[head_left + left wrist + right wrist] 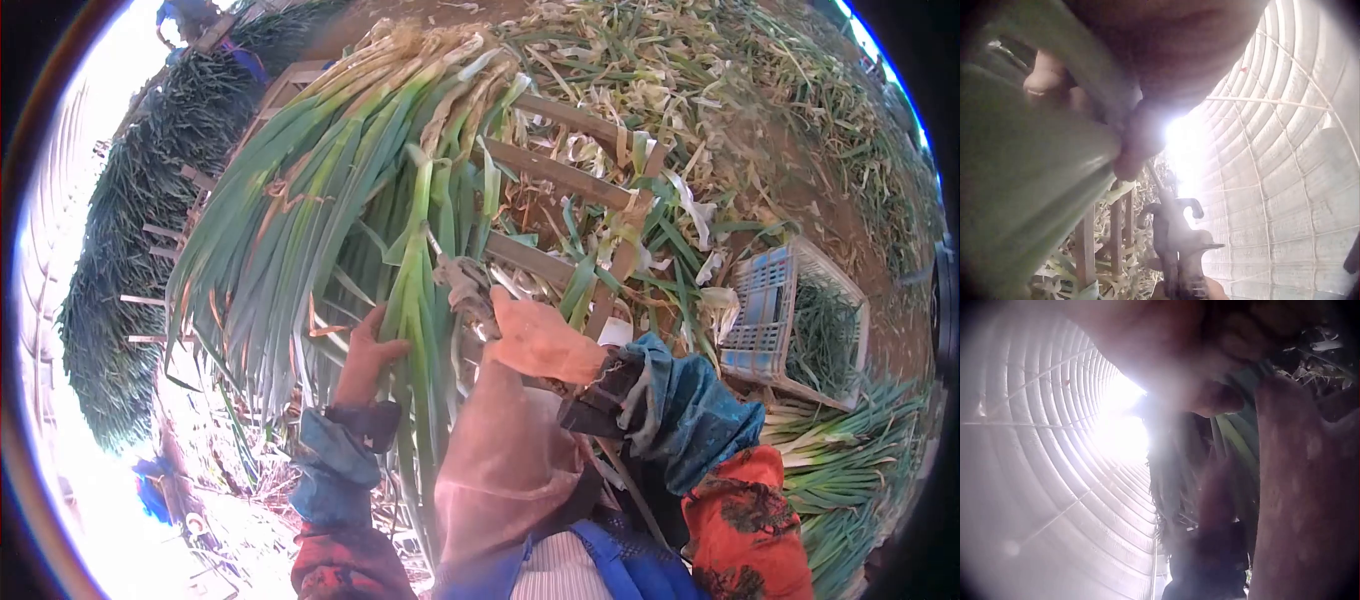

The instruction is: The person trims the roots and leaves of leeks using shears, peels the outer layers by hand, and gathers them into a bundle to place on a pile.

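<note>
A: Head view is showing the left hand (368,358) closing round the leaves of one leek (415,300), fingers curled about it at the near end of the bundle (330,170), which is lying across a wooden rack (560,175).

B: And the right hand (535,340)?

A: It is wearing a pink glove and gripping a grimy tool (462,285), held just beside that same leek. I cannot tell what kind of tool it is.

B: How is the leek going to handle?

A: I am judging it light but floppy: the long leaves are bending and sliding easily, and they are probably tearing if pinched hard. The firmer pale shank, at the far end of the bundle, is looking like the better place to hold.

B: Anything nearby?

A: A crate (775,315) is sitting to the right, among trimmings on the ground.
</note>
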Demonstrator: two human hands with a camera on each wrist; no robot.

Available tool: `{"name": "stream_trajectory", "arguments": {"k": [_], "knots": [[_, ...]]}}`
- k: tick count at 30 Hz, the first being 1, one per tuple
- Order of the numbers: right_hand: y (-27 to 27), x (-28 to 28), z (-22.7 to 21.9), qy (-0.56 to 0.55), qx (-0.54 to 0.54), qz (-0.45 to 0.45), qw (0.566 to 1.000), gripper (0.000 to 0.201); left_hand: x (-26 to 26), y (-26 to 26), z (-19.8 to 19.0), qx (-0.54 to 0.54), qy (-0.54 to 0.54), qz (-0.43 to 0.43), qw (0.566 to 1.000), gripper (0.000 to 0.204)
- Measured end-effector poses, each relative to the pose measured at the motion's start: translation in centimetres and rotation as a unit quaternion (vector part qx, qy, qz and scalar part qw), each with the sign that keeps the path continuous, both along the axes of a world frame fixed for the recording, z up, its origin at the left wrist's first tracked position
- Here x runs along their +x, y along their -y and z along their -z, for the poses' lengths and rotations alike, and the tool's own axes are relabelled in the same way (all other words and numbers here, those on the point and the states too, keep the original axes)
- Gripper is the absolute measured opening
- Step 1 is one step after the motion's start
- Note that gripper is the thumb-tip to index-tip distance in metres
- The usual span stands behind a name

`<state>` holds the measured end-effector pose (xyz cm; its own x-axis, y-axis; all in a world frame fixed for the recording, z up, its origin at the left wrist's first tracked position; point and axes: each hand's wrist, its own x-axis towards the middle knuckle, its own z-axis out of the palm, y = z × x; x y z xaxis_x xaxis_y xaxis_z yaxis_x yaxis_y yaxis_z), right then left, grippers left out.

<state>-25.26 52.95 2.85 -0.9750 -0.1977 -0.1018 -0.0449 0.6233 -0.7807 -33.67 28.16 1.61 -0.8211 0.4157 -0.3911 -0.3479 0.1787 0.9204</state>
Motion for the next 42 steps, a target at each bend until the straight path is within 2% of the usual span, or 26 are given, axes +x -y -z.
{"name": "stream_trajectory", "arguments": {"k": [2,5,8,11,12,13,14,15,16,21,24,25,28,31,34,37,40,42], "knots": [[0.3,0.2,-0.8,0.03,0.006,-0.004,1.0,0.041,0.5,0.3,0.8,0.061,0.012,-0.005,0.998,0.073],[0.9,1.4,-1.6,0.08,-0.002,0.005,0.997,0.04,0.4,0.8,1.7,0.093,0.034,-0.012,0.995,0.078],[1.3,1.9,-0.6,0.058,-0.005,0.018,0.998,0.04,0.5,0.5,1.6,0.075,0.035,0.004,0.997,0.079],[0.1,-0.1,1.0,0.005,0.019,0.029,0.999,0.041,-0.3,0.5,3.9,-0.011,-0.024,0.065,0.998,0.073],[-0.5,-1.0,0.6,-0.014,0.041,0.027,0.999,0.041,-0.7,0.3,3.9,-0.14,-0.084,0.113,0.98,0.069],[-0.8,-1.8,0.6,-0.008,0.051,0.044,0.998,0.042,-1.4,-0.1,3.9,-0.267,-0.142,0.157,0.94,0.065],[-1.0,-2.7,0.6,-0.001,0.06,0.061,0.996,0.042,-1.9,-0.7,3.6,-0.387,-0.196,0.196,0.879,0.061],[-0.7,-3.6,1.3,0.032,0.056,0.098,0.993,0.042,-2.1,-2.5,1.8,-0.484,-0.264,0.227,0.803,0.048],[-0.6,-4.1,1.9,0.066,0.053,0.135,0.987,0.042,-3.0,-3.8,2.1,-0.495,-0.275,0.218,0.795,0.043],[-0.5,-3.9,1.3,0.077,0.055,0.117,0.989,0.043,-9.0,-9.7,7.3,-0.548,-0.288,0.14,0.773,0.027],[-0.5,-3.8,1.1,0.076,0.044,0.108,0.99,0.04,-9.7,-12.1,8.4,-0.434,-0.424,-0.015,0.795,0.027],[-0.5,-3.9,0.9,0.07,0.044,0.103,0.991,0.039,-10.1,-12.2,8.4,-0.423,-0.418,-0.011,0.804,0.035],[-0.7,-4.6,0.2,0.113,0.02,0.114,0.987,0.038,-10.1,-13.0,4.5,-0.446,-0.256,0.073,0.854,0.04],[-1.1,-5.8,2.7,0.074,0.043,0.133,0.987,0.045,-8.5,-10.4,5.1,-0.458,-0.266,0.106,0.841,0.057],[-1.4,-6.9,4.4,0.033,0.05,0.152,0.987,0.045,-4.6,-6.1,6.5,-0.378,-0.295,0.067,0.875,0.071],[-1.5,-7.2,4.6,0.019,0.079,0.157,0.984,0.045,-1.6,-4.3,5.3,-0.345,-0.188,0.077,0.917,0.076],[-0.4,-5.3,4.2,0.0,0.087,0.127,0.988,0.045,-0.4,-2.7,7.3,-0.181,-0.123,0.037,0.975,0.07],[-0.1,-4.8,4.2,0.015,0.087,0.13,0.988,0.045,1.0,-3.4,4.2,-0.118,-0.046,0.033,0.991,0.068]]}}
